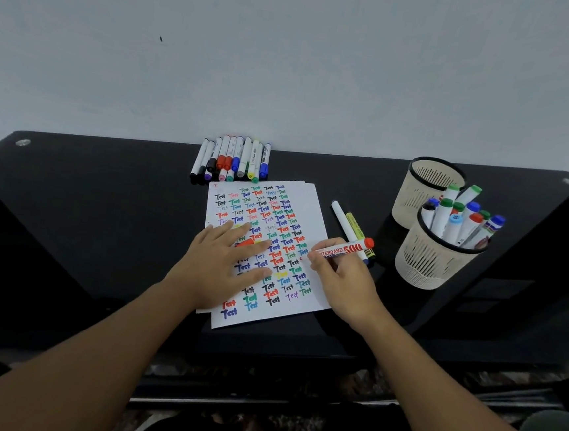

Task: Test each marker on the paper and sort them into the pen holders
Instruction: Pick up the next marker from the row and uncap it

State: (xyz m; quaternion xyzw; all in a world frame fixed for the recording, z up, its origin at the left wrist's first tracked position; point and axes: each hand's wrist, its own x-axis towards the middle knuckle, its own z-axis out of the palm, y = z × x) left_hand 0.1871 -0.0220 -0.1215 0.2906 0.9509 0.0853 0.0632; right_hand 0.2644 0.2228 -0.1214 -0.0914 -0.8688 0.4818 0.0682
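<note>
Head view is being read from left to right. Left of centre, the sheet of white paper [307, 296] covered in coloured "Test" words is being pressed flat by the left hand [227, 262], fingers spread apart and lying straight on it, presumably so that the sheet is kept from sliding under the pen. A small red object, probably the removed cap [245, 244], is being covered partly by those fingers. A second sheet seems to be lying beneath, its edge showing at the lower left.

Above the paper, at upper centre, a row of capped mixed-colour markers [233, 159] is being kept against the wall, apparently awaiting testing; roughly a dozen are being counted, though overlaps make the number uncertain.

Right of centre, the red-ended whiteboard marker [345, 250] is being clamped by the right hand [342, 282], held in a writing grip with its tip at the paper's right edge. Just behind it, two loose markers [349, 226], one white and one yellow, are lying on the black glossy table [105, 199].

At the right, two beige perforated pen holders [434, 259] are being used for sorting: the nearer one is holding about ten markers, while no markers are being seen in the farther one.
</note>
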